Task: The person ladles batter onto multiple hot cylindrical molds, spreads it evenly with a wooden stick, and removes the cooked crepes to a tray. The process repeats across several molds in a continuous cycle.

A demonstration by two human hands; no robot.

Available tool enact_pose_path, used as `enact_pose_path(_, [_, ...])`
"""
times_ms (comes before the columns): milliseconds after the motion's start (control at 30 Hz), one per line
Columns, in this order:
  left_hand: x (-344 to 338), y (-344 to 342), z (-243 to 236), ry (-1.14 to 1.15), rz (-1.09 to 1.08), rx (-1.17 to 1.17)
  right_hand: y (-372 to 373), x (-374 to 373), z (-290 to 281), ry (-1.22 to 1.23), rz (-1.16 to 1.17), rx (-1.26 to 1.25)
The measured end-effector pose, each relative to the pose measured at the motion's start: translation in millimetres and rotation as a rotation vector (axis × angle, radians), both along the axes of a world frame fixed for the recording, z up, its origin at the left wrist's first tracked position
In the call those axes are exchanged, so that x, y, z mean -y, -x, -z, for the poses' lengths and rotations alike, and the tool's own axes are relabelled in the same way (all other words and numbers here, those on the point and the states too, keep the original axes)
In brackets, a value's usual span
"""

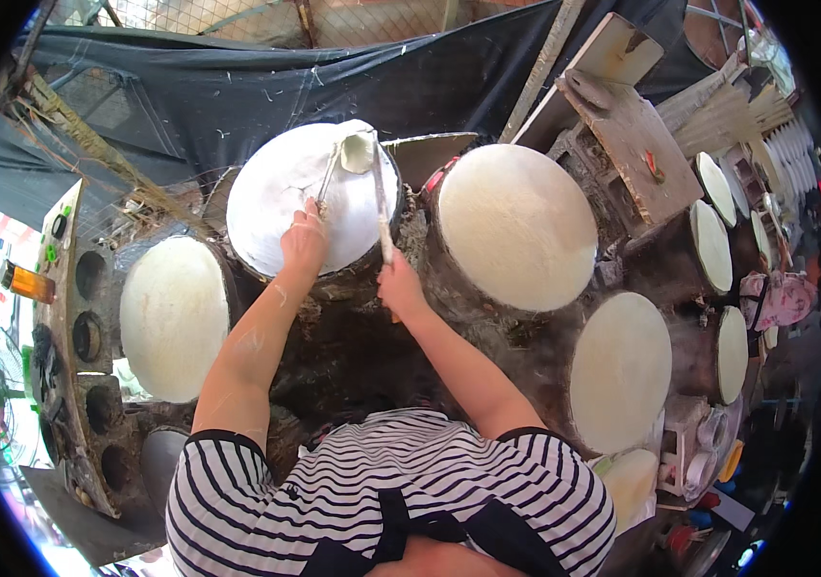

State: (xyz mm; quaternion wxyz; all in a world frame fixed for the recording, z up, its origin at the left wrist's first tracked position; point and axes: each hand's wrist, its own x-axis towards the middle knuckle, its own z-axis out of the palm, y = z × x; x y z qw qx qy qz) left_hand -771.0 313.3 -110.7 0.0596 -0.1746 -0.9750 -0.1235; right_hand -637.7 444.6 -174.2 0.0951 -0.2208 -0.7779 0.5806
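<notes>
Left hand: fingers gripping thin stick. Right hand: fingers gripping pale stick. Whitish cylindrical piece beyond both hands' fingers, near white disc's far edge.

Clock positions from centre. Disc between 10 and 11: bright white, greyish patches. Stick at 11: pale tan. Disc at 2: even cream. Board farther out at 2: brown, small red mark. Ovals at 9 and 4: cream. Sheeting at 11: black. Bottle, outer 9: amber. Cloth, outer 3: mottled pink. Shirt at 6: black-and-white stripes.
</notes>
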Motion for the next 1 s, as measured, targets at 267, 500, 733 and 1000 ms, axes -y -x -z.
enact_pose_path(267, [18.3, 2.0, 2.7, -0.091, -0.120, -0.020, 18.3, 6.4, -26.1, -0.221, 0.000, -0.022])
enact_pose_path(500, [27.1, 1.1, -4.5, -0.288, -0.145, -0.062, 41.9, 16.7, -36.0, -0.298, -0.055, 0.022])
enact_pose_path(733, [40.5, 2.7, 6.1, -0.655, -0.155, -0.024, 53.6, 11.9, -31.4, -0.326, -0.032, 0.002])
enact_pose_path(1000, [51.6, -12.7, 2.6, -1.135, -0.158, 0.150, 80.6, -1.6, -41.9, -0.368, -0.027, -0.090])
